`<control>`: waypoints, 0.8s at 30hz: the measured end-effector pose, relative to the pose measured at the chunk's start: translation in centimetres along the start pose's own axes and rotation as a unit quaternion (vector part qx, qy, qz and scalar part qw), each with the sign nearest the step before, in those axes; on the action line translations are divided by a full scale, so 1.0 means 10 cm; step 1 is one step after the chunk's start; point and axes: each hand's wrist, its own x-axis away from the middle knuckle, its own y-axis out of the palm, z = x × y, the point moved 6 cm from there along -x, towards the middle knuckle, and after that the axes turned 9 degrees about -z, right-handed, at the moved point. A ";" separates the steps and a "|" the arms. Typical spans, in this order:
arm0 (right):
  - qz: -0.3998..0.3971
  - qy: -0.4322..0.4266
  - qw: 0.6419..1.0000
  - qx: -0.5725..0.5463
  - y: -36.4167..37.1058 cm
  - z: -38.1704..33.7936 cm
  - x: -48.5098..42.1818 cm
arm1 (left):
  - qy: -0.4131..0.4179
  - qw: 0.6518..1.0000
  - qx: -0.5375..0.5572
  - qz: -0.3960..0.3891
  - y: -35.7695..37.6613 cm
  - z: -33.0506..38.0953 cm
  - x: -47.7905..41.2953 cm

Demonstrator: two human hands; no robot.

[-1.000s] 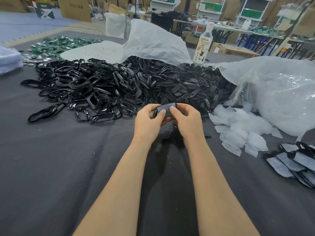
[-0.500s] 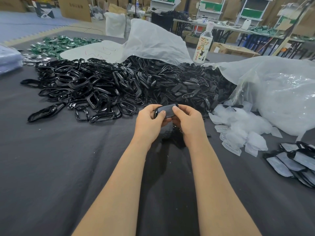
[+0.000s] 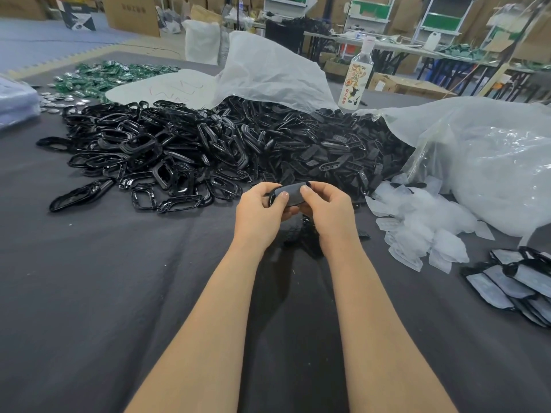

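Both hands hold one small black oval plastic part [image 3: 292,192] just above the dark cloth, in front of the piles. My left hand [image 3: 260,214] grips its left end, thumb pressed on top. My right hand [image 3: 327,214] grips its right end, thumb on the top face too. The underside of the part is hidden by my fingers. Behind it lies a big heap of black plastic frames [image 3: 143,162] and a heap of flat black inserts [image 3: 325,150].
Grey cloth covers the table [image 3: 89,293]. Small clear bags [image 3: 417,231] lie to the right, with finished bagged parts [image 3: 515,284] at the right edge. A large clear sack [image 3: 492,162], a bottle [image 3: 357,81] and green boards [image 3: 101,77] stand farther back.
Both hands have lifted the part slightly and kept working it between the thumbs; the grip is the same.
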 end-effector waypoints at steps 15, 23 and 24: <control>-0.028 -0.017 0.998 0.047 0.02 -0.03 0.00 | -0.007 1.000 -0.009 0.003 0.00 -0.03 -0.01; -0.026 0.001 0.999 0.037 0.05 -0.02 0.02 | -0.016 1.000 -0.022 -0.004 0.00 -0.03 0.00; -0.030 0.006 0.999 0.033 0.06 -0.01 0.03 | -0.016 1.000 -0.024 -0.003 0.00 -0.03 0.00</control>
